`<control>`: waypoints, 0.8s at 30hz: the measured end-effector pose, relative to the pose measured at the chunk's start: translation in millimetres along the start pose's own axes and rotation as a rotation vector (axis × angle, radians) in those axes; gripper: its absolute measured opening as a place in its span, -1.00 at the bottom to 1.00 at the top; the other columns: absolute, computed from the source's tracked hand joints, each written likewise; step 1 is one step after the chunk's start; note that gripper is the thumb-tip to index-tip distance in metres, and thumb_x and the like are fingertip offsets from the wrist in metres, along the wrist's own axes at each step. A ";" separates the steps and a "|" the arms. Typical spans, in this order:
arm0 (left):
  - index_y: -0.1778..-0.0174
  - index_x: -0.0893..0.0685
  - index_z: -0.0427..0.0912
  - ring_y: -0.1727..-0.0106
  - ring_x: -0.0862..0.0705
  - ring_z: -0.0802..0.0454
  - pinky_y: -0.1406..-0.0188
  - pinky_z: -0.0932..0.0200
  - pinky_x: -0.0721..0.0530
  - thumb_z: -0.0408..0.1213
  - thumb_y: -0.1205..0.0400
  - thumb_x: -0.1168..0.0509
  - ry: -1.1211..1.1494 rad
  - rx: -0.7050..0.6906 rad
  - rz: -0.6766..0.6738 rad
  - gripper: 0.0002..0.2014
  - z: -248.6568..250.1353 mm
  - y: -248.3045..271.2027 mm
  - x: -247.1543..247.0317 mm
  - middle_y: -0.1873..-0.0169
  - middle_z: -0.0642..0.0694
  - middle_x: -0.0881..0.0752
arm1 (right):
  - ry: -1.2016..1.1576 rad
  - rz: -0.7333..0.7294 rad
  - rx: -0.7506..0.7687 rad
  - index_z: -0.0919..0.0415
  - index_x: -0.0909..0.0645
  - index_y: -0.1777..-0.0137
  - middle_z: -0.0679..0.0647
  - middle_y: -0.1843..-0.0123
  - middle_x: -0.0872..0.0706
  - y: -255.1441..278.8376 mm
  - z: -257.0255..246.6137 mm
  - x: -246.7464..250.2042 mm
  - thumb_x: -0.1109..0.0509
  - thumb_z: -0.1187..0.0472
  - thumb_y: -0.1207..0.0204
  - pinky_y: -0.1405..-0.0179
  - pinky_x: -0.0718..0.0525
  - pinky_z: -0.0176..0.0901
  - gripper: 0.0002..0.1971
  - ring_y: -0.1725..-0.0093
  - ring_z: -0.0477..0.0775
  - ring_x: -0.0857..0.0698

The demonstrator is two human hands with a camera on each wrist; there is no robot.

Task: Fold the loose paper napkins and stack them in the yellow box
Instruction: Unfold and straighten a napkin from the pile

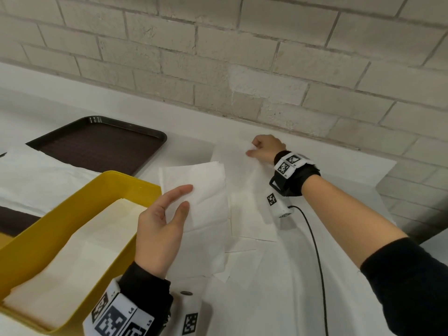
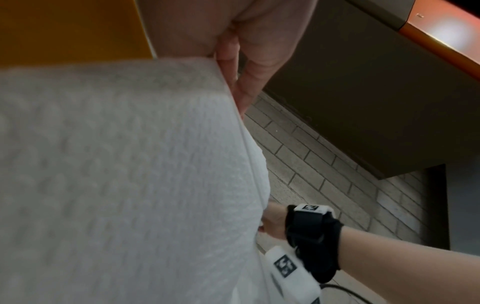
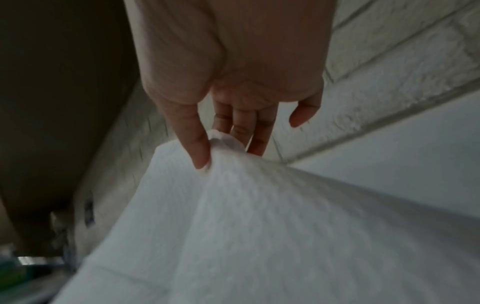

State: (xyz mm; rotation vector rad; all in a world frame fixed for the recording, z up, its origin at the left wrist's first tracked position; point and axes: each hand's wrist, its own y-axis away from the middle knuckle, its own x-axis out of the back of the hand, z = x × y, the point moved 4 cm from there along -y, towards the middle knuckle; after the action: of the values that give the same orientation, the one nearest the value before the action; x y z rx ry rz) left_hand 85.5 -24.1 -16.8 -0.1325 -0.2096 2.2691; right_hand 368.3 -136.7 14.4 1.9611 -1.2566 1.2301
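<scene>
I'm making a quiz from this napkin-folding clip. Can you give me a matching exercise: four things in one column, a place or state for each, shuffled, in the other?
Things:
1. left hand
2. right hand
3. yellow box
4. brown tray

States:
A. lies at the back left of the counter
B. pinches the far corner of a loose napkin
C. holds a folded napkin
D. has stacked napkins in it

Pairs: 1-C, 2-B, 3-D, 4-A
</scene>
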 end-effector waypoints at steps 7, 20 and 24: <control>-0.05 -0.68 0.04 -0.18 -0.57 0.33 -0.17 0.50 -0.46 -0.41 -0.61 -0.28 -0.039 0.055 -0.062 -0.76 -3.1 -2.8 -10.8 -0.14 0.08 -0.68 | -0.662 0.058 0.247 0.13 -0.47 0.24 -0.02 0.33 -0.75 77.8 -40.1 75.1 -0.42 0.40 -0.46 0.25 -0.66 -0.31 -0.79 0.41 -0.19 -0.71; -0.33 -0.53 0.02 -0.37 -0.43 0.13 -0.27 0.23 -0.34 0.09 -0.49 -0.36 -0.061 0.166 -0.148 -0.50 7.2 0.3 -34.7 -0.34 0.03 -0.52 | -0.878 0.143 0.278 0.16 -0.51 0.17 -0.05 0.41 -0.79 165.9 -66.6 139.1 -0.38 0.38 -0.48 0.41 -0.67 -0.33 -0.87 0.42 -0.13 -0.75; -0.23 -0.57 -0.13 -0.11 -0.51 0.29 -0.05 0.37 -0.37 0.20 -0.28 -0.49 0.021 0.165 -0.203 -0.31 18.8 5.6 -46.4 -0.08 0.04 -0.65 | -0.805 0.061 0.259 0.17 -0.56 0.17 -0.01 0.27 -0.77 174.9 -68.3 149.8 -0.39 0.42 -0.45 0.31 -0.70 -0.31 -0.86 0.32 -0.10 -0.75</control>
State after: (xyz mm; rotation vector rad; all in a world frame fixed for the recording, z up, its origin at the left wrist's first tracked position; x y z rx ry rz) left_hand 108.3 -65.0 1.7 -0.0466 -0.0228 2.0714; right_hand 208.2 -227.3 168.8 2.7727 -1.5748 0.6390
